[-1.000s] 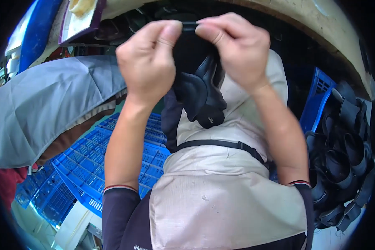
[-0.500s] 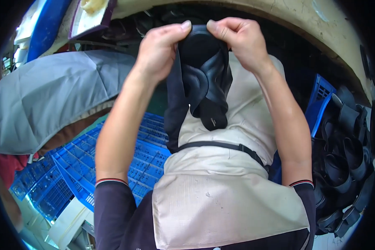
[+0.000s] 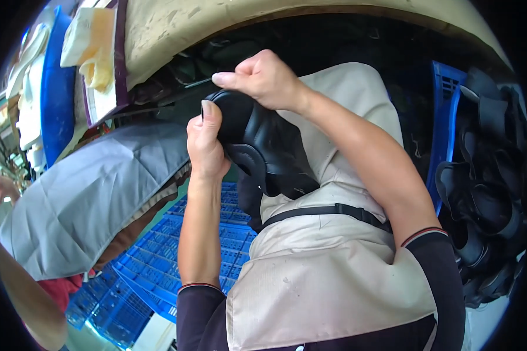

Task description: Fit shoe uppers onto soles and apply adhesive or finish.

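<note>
A black leather sandal upper with crossing straps is held above my lap, its top end turned toward the upper left. My left hand is closed on its left edge, thumb lying on the top face. At the far end, my right hand has its fingers curled and its thumb pointing left, pinching the rim there. The lower end of the upper rests against my beige apron. The fingers of both hands are partly hidden behind the piece.
Blue plastic crates stand at lower left. More black uppers are heaped on the right beside a blue crate side. A table edge curves across the top. Beside me on the left is a person in a grey apron.
The upper has swung from upright to a leftward tilt. My left hand slid down its left side, and my right hand moved left across the far end. The whole view has turned somewhat.
</note>
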Available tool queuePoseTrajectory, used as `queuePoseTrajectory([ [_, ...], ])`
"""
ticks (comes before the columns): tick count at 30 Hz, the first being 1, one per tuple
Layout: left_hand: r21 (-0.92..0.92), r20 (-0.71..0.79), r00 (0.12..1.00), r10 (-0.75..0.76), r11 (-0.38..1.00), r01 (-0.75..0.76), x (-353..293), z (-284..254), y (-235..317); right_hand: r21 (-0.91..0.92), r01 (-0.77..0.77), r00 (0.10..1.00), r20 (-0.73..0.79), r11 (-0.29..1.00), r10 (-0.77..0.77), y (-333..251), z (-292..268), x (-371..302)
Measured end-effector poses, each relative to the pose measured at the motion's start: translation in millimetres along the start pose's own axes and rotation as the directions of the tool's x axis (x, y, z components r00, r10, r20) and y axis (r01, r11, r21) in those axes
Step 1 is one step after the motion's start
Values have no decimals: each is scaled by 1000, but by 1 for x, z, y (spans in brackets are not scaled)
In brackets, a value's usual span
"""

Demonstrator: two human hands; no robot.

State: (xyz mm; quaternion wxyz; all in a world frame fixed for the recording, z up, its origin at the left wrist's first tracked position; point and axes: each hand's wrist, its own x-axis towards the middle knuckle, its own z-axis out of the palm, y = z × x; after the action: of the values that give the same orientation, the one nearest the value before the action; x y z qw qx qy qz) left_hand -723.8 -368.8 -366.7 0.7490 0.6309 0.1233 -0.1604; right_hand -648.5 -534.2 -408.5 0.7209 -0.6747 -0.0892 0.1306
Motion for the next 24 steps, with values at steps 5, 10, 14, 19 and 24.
queuePoseTrajectory([
  [5, -226, -123, 990, -73, 973, 44, 2, 17, -3, -55, -56, 994, -93, 997, 51, -5, -8, -14],
  [10, -148, -162, 978, -128, 984, 105, -14, 15, -18, -9, -170, 984, -53, 985, 170, 12, -5, -34],
  [14, -294, -129, 980, -150, 950, 106, -1, 15, -25, -20, -89, 990, -114, 996, 87, 21, -8, -28],
  [19, -336, -91, 991, -98, 940, 62, 2, -1, -35, -226, -277, 960, -24, 934, 279, 16, -14, -46],
  [24, -320, -120, 987, -103, 946, 60, 10, 0, -54, -208, -251, 968, -76, 945, 240, 49, -11, -53],
])
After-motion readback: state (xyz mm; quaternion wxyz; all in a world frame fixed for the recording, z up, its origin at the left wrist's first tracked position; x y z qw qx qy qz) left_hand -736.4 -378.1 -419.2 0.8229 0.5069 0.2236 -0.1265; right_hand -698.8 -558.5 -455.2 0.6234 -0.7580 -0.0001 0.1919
